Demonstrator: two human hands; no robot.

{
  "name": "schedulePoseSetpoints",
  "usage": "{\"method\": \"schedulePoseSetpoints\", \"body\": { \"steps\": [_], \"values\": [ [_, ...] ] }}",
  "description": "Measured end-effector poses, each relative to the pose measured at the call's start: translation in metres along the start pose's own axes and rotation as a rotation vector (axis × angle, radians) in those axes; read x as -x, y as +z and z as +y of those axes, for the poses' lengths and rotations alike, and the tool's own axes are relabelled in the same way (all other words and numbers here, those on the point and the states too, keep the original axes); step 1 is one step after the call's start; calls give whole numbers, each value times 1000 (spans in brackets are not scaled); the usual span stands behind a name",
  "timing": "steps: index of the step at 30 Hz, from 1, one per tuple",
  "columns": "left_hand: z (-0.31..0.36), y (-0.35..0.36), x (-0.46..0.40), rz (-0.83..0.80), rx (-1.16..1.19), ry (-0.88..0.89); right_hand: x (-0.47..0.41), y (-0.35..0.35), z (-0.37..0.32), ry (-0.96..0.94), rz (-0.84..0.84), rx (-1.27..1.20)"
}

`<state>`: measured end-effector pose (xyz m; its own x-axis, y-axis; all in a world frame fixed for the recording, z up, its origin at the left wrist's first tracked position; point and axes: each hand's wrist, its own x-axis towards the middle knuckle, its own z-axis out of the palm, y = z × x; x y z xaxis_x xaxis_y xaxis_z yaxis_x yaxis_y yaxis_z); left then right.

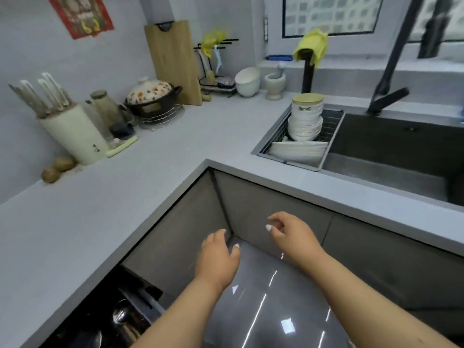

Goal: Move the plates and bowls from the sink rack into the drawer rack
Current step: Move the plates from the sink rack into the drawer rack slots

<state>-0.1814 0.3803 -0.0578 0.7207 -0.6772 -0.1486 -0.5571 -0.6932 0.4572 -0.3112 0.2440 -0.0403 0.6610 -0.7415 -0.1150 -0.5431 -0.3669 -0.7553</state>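
While both your hands hang low before the cabinet corner, holding nothing, the sink rack (301,144) lies up and to the right, at the left end of the sink (391,151). Your left hand (218,259) has loose fingers; your right hand (291,233), loosely curled, is nearer. A bowl stack (305,119) stands at the rack's far end and the plates (297,150) lean at its near end. The drawer rack (110,320) sits open at lower left. Only the countertop edge (276,182) lies between.
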Motion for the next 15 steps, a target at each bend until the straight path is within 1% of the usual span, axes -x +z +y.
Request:
{"method": "schedulePoseSetpoints", "body": {
  "steps": [5, 10, 15],
  "values": [
    [35, 8, -43, -29, -43, 122, -18, -28, 23, 93, 78, -64],
    [57, 9, -98, -38, -35, 217, -48, -53, 36, 146, 145, -6],
    [79, 16, -164, -62, -11, 299, -98, -74, 36, 195, 238, 22]
  ]
}}
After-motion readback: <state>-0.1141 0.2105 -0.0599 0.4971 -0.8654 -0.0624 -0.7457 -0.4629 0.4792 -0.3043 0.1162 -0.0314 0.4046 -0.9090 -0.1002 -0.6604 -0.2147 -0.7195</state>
